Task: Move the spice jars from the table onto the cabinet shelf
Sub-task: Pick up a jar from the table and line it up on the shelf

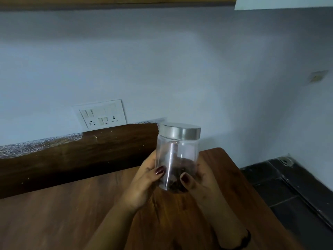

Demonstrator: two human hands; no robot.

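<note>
A clear spice jar with a silver lid and dark spices at its bottom is held up above the wooden table. My left hand grips its left side, thumb on the front. From the right, my right hand grips the lower part, thumb on the front too. The jar is nearly upright, tilted slightly. No other jars are in view. A wooden edge, maybe the cabinet, runs along the top of the view.
A dark wooden backboard stands behind the table against the pale wall, with a switch and socket plate above it. Dark floor tiles lie to the right of the table. A white panel shows at the top right.
</note>
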